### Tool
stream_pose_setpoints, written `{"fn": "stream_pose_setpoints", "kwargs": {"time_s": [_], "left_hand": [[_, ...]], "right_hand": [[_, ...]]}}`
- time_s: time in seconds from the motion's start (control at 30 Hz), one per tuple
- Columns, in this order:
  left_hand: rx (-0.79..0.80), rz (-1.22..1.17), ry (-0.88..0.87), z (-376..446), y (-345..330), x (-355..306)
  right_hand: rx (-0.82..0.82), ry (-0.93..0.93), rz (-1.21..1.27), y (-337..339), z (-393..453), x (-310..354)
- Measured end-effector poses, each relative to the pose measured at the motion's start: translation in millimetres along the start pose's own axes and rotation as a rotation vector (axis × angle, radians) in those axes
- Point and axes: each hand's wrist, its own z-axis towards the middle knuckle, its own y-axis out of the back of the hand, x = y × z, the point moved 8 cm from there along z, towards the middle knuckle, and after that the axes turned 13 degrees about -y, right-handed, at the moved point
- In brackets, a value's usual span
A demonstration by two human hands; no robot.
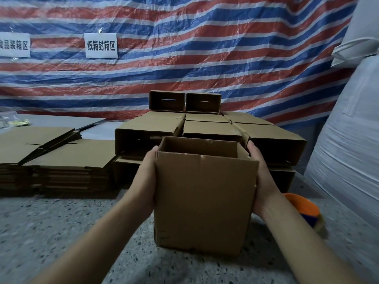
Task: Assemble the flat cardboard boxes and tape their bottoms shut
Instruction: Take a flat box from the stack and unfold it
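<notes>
An erected cardboard box point(205, 197) stands upright in front of me, low over the speckled floor point(61, 232), its open end facing up and away. My left hand point(146, 177) presses flat against its left wall, fingers straight and pointing forward. On the opposite wall my right hand point(263, 177) lies the same way, so the box is clamped between both palms. The box's bottom is hidden from view. An orange tape dispenser point(301, 206) lies on the floor just right of my right wrist.
Stacks of flat cardboard blanks point(57, 158) lie at the left. Several erected boxes point(205, 128) are piled on their sides right behind the held box. A large white sack point(348, 140) fills the right side. A striped tarp point(184, 58) with paper signs hangs behind.
</notes>
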Motion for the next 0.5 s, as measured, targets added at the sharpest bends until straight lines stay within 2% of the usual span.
{"fn": "stream_pose_setpoints", "kwargs": {"time_s": [0.27, 0.5], "left_hand": [[-0.041, -0.019, -0.004, -0.4, 2.2, 15.9], [0.002, -0.011, -0.094, -2.0, -0.8, 14.2]], "right_hand": [[-0.077, 0.061, 0.025, 23.1, 5.1, -6.9], [-0.018, 0.051, 0.089, 28.4, 11.0, -10.8]]}}
